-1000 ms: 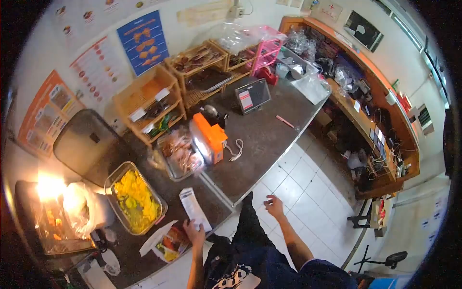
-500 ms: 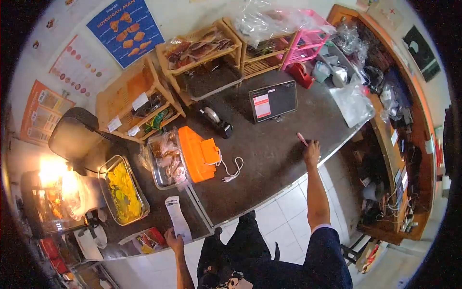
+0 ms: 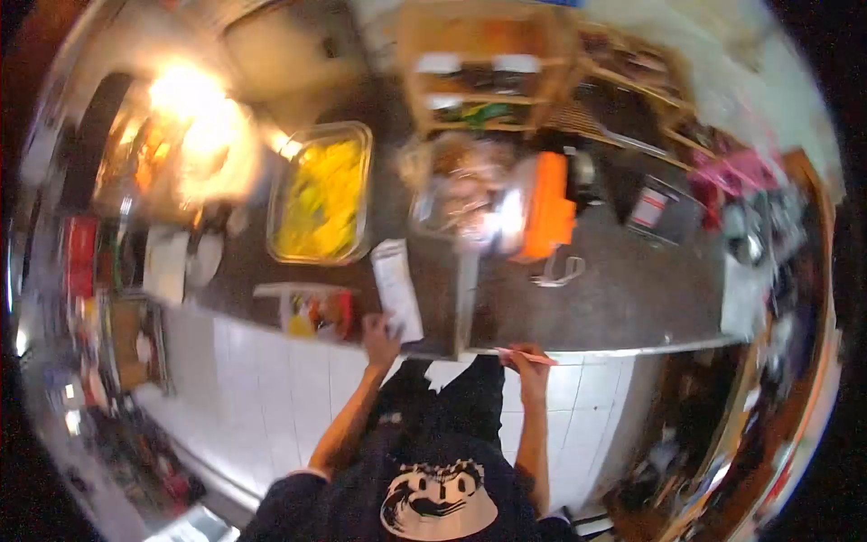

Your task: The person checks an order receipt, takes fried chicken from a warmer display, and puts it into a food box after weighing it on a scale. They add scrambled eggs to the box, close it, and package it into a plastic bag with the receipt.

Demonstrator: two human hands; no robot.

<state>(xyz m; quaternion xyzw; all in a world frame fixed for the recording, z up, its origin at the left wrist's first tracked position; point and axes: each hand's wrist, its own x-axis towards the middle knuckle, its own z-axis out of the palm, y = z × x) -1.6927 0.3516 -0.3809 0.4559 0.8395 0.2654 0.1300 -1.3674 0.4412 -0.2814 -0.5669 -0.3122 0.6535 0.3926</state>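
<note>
My left hand (image 3: 381, 340) is at the lower left edge of a long white receipt (image 3: 396, 287), its fingers bent against the paper. The receipt lies on the dark counter, with faint print too blurred to read. In my right hand (image 3: 527, 363) is a pink pen (image 3: 535, 358), held roughly level at the counter's front edge. Left of the receipt lies a clear packet with red and yellow contents (image 3: 316, 312). Beyond it stands a clear rectangular container (image 3: 274, 237) full of yellow food.
An orange device (image 3: 546, 212) with a white cable (image 3: 569, 269) stands beside a clear container of bagged food (image 3: 465, 185). A tablet (image 3: 652, 212) is farther right. Wooden racks (image 3: 488, 45) line the back. A bright lamp (image 3: 194, 99) glows over a display case at left.
The view has swung left. My right hand has come leftward with the pen, from the counter's right part to near the receipt. My left hand stays at the receipt.
</note>
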